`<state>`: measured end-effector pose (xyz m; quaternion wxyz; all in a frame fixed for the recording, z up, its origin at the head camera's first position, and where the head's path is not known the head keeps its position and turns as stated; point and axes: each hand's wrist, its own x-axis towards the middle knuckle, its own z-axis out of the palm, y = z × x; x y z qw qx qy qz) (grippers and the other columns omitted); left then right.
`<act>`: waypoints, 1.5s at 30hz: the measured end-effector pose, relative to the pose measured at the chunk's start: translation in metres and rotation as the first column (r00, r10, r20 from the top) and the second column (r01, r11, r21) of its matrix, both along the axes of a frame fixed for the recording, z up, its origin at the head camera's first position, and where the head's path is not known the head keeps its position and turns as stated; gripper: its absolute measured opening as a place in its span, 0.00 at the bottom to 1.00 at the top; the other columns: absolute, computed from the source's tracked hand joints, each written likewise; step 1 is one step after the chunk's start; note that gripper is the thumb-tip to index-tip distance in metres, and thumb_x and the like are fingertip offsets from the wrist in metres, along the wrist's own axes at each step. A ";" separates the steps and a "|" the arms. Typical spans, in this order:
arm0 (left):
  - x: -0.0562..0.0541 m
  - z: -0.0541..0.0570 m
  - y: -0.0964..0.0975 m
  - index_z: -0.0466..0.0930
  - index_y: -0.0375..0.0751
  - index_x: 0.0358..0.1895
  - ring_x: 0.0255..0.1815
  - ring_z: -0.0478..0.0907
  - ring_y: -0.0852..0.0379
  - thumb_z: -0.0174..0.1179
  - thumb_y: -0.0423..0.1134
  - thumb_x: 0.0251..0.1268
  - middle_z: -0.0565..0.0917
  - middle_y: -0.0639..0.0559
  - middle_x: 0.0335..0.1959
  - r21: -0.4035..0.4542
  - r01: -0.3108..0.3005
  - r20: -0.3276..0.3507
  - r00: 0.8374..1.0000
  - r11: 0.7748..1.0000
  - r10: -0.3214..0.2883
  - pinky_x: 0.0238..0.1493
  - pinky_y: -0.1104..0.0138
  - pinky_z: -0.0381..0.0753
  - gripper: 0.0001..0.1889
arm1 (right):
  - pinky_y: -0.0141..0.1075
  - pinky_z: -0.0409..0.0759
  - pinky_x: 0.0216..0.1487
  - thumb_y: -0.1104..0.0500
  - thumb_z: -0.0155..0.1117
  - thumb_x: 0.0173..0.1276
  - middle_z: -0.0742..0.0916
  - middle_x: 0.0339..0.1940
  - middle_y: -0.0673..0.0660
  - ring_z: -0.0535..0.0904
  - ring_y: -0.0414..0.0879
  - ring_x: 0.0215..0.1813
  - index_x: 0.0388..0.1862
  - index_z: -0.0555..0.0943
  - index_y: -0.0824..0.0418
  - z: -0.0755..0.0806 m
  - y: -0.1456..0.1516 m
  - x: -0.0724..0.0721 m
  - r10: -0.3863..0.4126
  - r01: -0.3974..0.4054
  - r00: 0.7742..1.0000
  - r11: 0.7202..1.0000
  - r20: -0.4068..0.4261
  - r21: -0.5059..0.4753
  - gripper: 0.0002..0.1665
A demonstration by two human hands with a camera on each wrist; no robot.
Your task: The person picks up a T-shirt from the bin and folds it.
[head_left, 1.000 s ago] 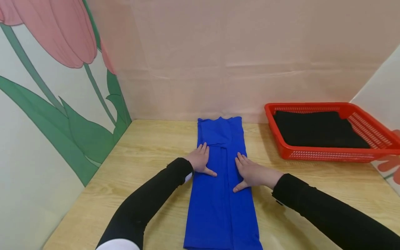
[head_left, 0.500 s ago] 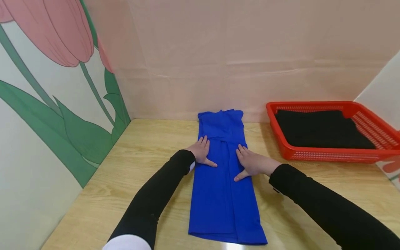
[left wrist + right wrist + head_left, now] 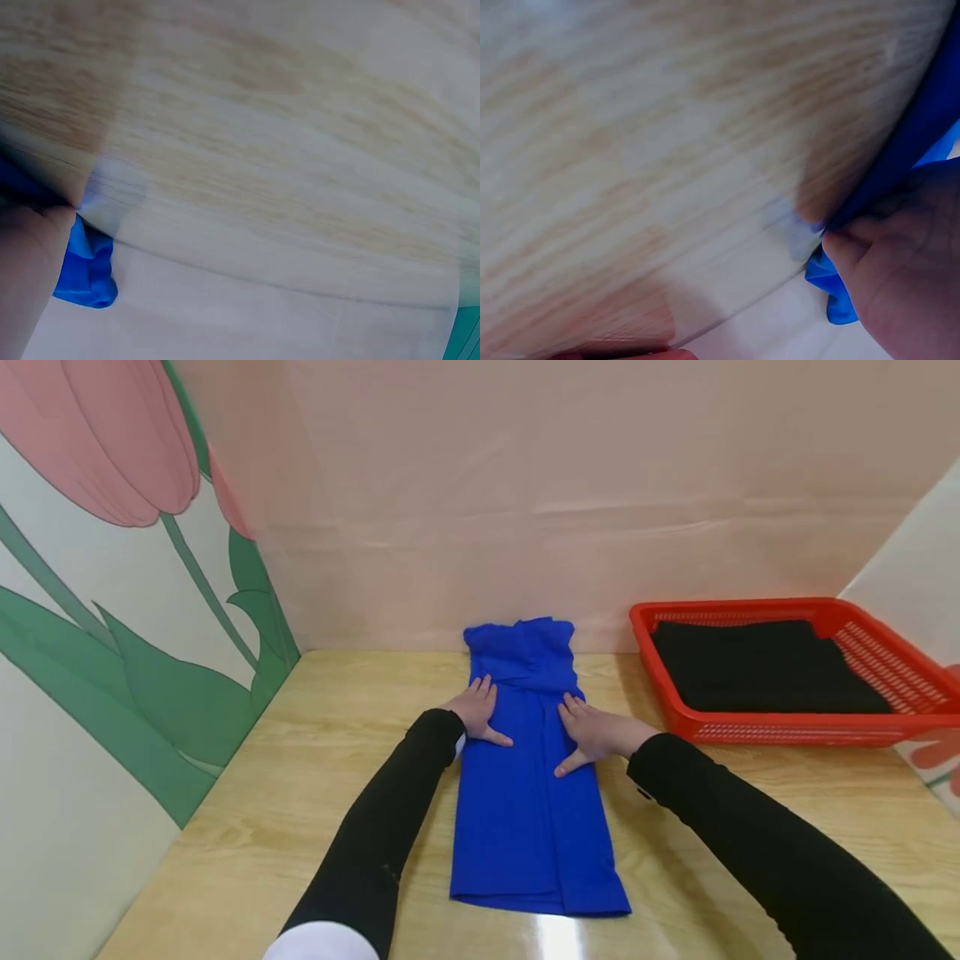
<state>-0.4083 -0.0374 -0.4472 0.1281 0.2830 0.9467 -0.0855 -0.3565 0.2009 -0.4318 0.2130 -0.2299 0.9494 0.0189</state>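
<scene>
A blue garment [image 3: 510, 818], folded into a long narrow strip, lies lengthwise on the table in the head view. Its far end is wrinkled and reaches up against the back wall. My left hand [image 3: 476, 710] rests flat on its left edge, fingers straight and thumb spread inward. Opposite, my right hand [image 3: 594, 732] lies on the right edge in the same way. Each wrist view catches only the side of a hand, with crumpled blue cloth [image 3: 88, 277] past the left fingertips and a blue edge [image 3: 907, 142] along the right hand.
On the right side of the wooden table [image 3: 330, 760] stands a red plastic basket [image 3: 795, 727] holding folded black cloth [image 3: 765, 668]. A pinkish wall covering [image 3: 405, 527] rises behind the table, and a tulip-patterned panel [image 3: 90, 710] borders the left.
Both hands have slid the blue garment away toward the back wall. Its far end now looks more wrinkled, and its near hem has come fully into the head view.
</scene>
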 end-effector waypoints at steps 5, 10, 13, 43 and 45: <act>-0.005 -0.005 -0.001 0.41 0.32 0.77 0.78 0.37 0.42 0.52 0.77 0.54 0.41 0.37 0.78 0.011 -0.024 0.013 1.000 1.000 0.024 0.74 0.61 0.43 0.62 | 0.58 0.49 0.72 0.15 0.56 0.42 0.48 0.76 0.76 0.43 0.69 0.76 0.75 0.45 0.77 0.000 -0.003 -0.005 0.007 -0.007 1.000 1.000 0.002 0.017 0.83; -0.008 -0.007 0.004 0.44 0.32 0.77 0.78 0.40 0.42 0.53 0.77 0.54 0.43 0.36 0.78 -0.007 -0.029 -0.006 1.000 1.000 0.029 0.74 0.60 0.44 0.61 | 0.58 0.49 0.72 0.15 0.56 0.41 0.48 0.76 0.76 0.43 0.69 0.76 0.75 0.45 0.77 -0.002 -0.004 -0.008 -0.009 0.009 1.000 1.000 -0.002 0.010 0.84; -0.008 -0.006 0.008 0.44 0.34 0.77 0.77 0.40 0.40 0.53 0.77 0.53 0.43 0.37 0.78 -0.006 -0.066 0.002 0.998 0.998 0.066 0.74 0.55 0.47 0.60 | 0.58 0.48 0.72 0.15 0.57 0.41 0.47 0.76 0.75 0.41 0.68 0.76 0.75 0.44 0.76 -0.004 -0.002 -0.011 -0.039 0.039 0.999 0.999 0.012 -0.013 0.84; 0.225 0.060 -0.061 0.83 0.51 0.54 0.40 0.75 0.67 0.62 0.71 0.49 0.82 0.62 0.42 0.085 0.600 -0.182 0.795 0.796 -0.579 0.42 0.76 0.73 0.34 | 0.24 0.77 0.36 0.41 0.67 0.64 0.82 0.39 0.41 0.76 0.31 0.39 0.44 0.84 0.51 0.041 0.022 0.204 0.553 -0.708 0.684 0.660 -0.475 -0.251 0.19; 0.237 0.057 -0.066 0.83 0.53 0.50 0.37 0.72 0.69 0.62 0.69 0.51 0.80 0.64 0.39 0.115 0.615 -0.148 0.787 0.780 -0.599 0.40 0.78 0.71 0.30 | 0.24 0.77 0.37 0.43 0.66 0.66 0.82 0.41 0.40 0.76 0.31 0.40 0.47 0.83 0.51 0.034 0.029 0.214 0.551 -0.685 0.716 0.672 -0.429 -0.280 0.17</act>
